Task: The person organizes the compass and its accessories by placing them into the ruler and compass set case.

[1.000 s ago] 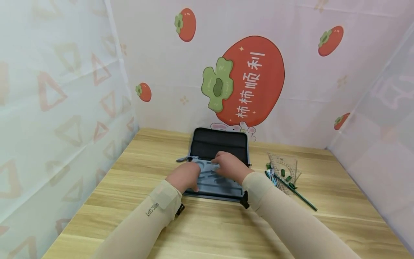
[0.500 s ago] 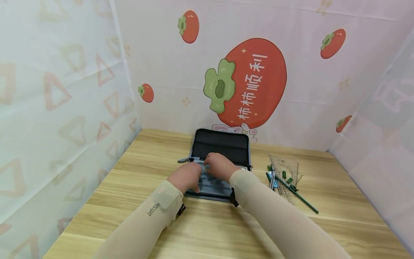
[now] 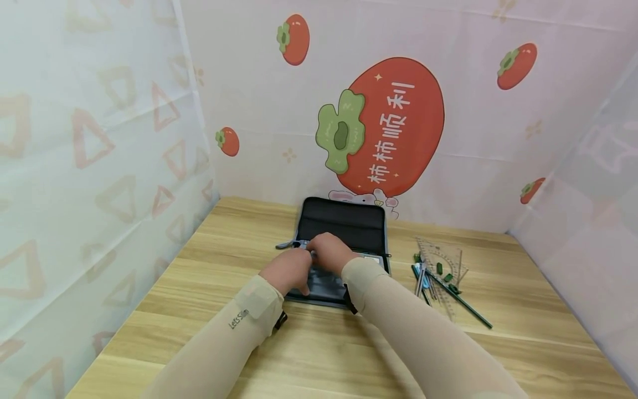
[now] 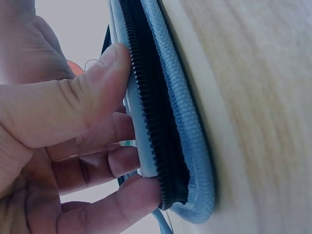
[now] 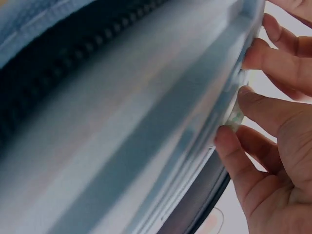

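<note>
A zippered stationery case (image 3: 344, 227) lies unfolded on the table, its black lid at the back. A blue moulded tray (image 5: 112, 141) fills its front half. My left hand (image 3: 290, 270) rests at the tray's left part; in the left wrist view its thumb (image 4: 114, 63) touches the edge by the black zipper teeth (image 4: 144, 102), its other fingertips also at the edge. My right hand (image 3: 330, 254) is beside it over the tray. In the right wrist view it pinches a small clear piece with a greenish tint (image 5: 235, 118), mostly hidden by the fingertips.
Right of the case lie a clear set square with a protractor scale (image 3: 445, 256), a green pencil (image 3: 468, 305), a metal compass (image 3: 421, 277) and several small green pieces (image 3: 448, 277). A zipper pull (image 3: 285, 245) sticks out left of the case. Patterned cloth walls (image 3: 259, 111) border the table.
My right hand has moved left across the tray and now meets the left hand. The left hand has stayed nearly in place.
</note>
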The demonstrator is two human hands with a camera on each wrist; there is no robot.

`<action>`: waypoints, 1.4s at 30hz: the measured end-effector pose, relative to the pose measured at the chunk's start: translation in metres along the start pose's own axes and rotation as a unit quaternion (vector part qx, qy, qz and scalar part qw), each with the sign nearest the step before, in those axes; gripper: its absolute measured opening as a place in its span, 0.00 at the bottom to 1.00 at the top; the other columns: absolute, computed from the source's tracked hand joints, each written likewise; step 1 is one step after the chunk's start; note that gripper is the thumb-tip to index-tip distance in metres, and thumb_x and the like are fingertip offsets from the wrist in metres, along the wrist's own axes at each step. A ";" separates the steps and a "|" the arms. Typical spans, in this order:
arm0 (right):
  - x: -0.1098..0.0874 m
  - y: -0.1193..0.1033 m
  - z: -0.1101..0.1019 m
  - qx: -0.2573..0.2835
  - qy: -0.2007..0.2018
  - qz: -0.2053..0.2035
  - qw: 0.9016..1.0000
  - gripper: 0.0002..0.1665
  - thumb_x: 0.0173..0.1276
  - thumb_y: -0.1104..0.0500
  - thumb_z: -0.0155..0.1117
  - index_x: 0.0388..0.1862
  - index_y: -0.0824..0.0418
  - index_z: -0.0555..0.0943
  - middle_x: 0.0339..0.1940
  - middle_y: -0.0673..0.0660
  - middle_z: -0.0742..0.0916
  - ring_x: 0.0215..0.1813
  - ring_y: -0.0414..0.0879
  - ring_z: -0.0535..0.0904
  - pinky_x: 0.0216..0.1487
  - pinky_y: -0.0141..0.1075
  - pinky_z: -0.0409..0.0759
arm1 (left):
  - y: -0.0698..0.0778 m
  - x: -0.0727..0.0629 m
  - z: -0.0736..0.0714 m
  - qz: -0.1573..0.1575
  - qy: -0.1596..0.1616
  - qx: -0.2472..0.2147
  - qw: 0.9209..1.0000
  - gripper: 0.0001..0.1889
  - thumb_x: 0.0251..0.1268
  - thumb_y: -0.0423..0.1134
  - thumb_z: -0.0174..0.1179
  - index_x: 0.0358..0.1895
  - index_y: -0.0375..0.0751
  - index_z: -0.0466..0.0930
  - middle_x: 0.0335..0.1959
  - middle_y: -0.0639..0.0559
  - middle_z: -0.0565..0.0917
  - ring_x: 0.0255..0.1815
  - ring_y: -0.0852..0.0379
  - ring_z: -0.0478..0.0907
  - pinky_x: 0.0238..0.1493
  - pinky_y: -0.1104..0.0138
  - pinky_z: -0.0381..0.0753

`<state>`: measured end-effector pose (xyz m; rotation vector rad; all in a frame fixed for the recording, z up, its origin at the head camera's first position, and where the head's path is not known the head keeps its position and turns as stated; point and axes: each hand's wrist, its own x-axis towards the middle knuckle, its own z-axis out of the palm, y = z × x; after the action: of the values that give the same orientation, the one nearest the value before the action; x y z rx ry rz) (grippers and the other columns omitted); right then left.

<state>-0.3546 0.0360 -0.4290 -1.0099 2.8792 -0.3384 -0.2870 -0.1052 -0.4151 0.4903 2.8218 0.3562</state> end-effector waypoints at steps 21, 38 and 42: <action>0.008 -0.013 -0.003 -0.061 -0.059 -0.038 0.996 0.15 0.76 0.64 0.69 0.27 0.50 0.88 0.32 0.50 0.87 0.33 0.42 0.78 0.40 0.37 0.79 | -0.005 -0.001 0.002 -0.034 -0.001 -0.020 0.999 0.16 0.51 0.39 0.86 0.38 0.45 0.86 0.35 0.55 0.83 0.35 0.55 0.79 0.46 0.58 0.85; 0.001 0.004 -0.005 0.025 -0.108 0.004 0.994 0.14 0.80 0.57 0.63 0.35 0.47 0.92 0.46 0.51 0.81 0.39 0.44 0.74 0.42 0.39 0.76 | -0.002 0.001 -0.001 -0.017 -0.003 -0.017 1.000 0.13 0.52 0.39 0.85 0.36 0.46 0.88 0.33 0.55 0.85 0.34 0.57 0.81 0.47 0.59 0.87; -0.004 0.006 -0.006 0.046 -0.114 0.005 0.992 0.14 0.80 0.59 0.62 0.40 0.49 0.94 0.51 0.52 0.81 0.43 0.46 0.77 0.47 0.41 0.80 | 0.000 0.002 -0.001 -0.017 -0.008 -0.011 1.000 0.13 0.53 0.40 0.84 0.34 0.47 0.87 0.32 0.55 0.84 0.34 0.57 0.80 0.47 0.59 0.86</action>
<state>-0.3559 0.0448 -0.4241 -0.9501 2.6396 -0.3272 -0.2888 -0.1052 -0.4147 0.4378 2.8044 0.3758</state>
